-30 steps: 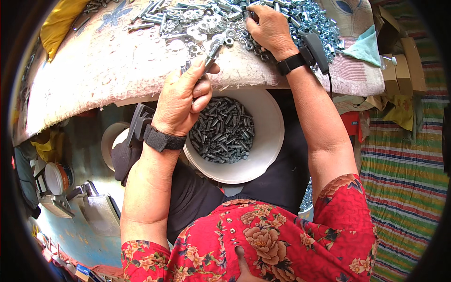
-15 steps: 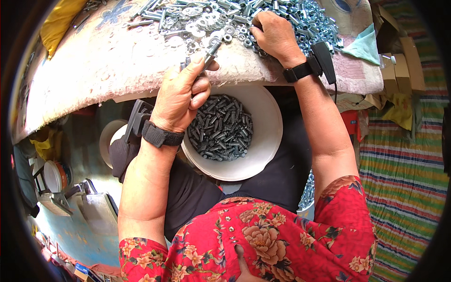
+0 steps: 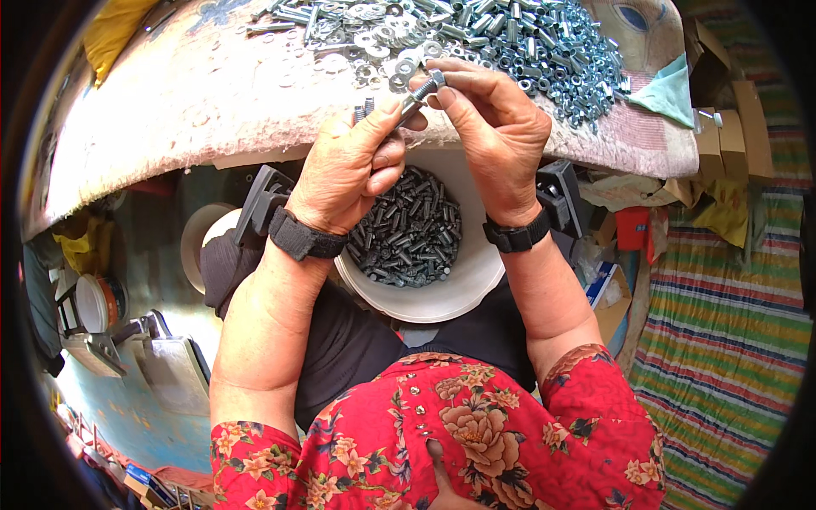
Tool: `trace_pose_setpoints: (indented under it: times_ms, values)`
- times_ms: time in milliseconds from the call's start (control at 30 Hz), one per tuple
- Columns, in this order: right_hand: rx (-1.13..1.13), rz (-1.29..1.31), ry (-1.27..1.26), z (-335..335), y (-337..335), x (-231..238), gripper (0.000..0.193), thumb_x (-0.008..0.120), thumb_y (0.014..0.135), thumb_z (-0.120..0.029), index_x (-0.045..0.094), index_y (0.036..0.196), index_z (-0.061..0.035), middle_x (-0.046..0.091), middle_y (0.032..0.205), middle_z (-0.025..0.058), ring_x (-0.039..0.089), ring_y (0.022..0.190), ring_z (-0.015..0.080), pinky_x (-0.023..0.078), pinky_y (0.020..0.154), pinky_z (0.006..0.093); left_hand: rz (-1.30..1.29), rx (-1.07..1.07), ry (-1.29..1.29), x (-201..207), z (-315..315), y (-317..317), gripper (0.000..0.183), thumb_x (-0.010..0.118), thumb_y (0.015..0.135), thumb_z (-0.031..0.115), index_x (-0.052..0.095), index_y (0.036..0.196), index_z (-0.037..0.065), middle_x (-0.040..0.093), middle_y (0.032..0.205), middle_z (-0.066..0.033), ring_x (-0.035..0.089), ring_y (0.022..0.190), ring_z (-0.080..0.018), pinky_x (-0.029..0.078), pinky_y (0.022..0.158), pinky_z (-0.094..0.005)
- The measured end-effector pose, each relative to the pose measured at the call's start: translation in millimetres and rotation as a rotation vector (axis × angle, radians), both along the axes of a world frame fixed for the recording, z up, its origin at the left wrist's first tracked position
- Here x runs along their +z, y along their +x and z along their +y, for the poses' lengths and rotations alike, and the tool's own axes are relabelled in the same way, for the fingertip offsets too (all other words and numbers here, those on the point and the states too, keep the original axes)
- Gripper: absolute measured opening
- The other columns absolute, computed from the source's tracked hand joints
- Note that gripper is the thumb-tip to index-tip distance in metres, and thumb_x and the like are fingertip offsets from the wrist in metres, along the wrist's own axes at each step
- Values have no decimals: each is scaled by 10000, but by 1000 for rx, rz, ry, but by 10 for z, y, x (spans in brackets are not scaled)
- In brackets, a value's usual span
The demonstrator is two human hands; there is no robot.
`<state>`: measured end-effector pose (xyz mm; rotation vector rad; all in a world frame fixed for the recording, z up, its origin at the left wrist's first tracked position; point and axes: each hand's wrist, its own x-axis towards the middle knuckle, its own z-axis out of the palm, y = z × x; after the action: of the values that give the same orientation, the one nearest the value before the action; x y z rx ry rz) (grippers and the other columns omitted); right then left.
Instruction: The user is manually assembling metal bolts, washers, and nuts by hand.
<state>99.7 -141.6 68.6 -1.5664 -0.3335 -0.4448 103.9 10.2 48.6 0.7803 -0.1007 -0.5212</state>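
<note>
There are two hands, and between them one bolt (image 3: 422,93), a threaded metal piece which stands slantwise over the near edge of the padded surface (image 3: 212,110). Two further threaded ends (image 3: 368,105) come out from the left hand (image 3: 348,168); how many pieces are inside the fingers, I cannot tell. Below the hands is one white bucket (image 3: 480,246), placed between the thighs, with a heap of dark metal pieces (image 3: 406,229), too many for counting. On the surface lie many flat washers (image 3: 374,44), many sleeves (image 3: 501,21) and many small nuts (image 3: 586,89), all uncounted, and one pale green cloth (image 3: 667,92) at the right. Each wrist wears one black band.

Both forearms rise from the lower edge and lean inward, so that the hands nearly meet. The left hand has its fingers curled and its thumb laid along the lower part of the bolt; its grip is closed around it. The right hand (image 3: 506,140) is bent at the wrist toward the left, and its grip is a narrow pinch: thumb and forefinger are upon the upper end of the bolt.
</note>
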Motion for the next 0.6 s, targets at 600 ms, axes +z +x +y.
trace_pose_setpoints:
  times_ms: [600]
  values:
    - [157,83,-359,-203,-231,177,355,585,831,-91,444,1151,-24,564,760,25,525,689,57,417,628,188,-281,-133,328,51,110,-142,237,554,887,236,615,827,14,426,550,71,337,449,-6,261,405,-167]
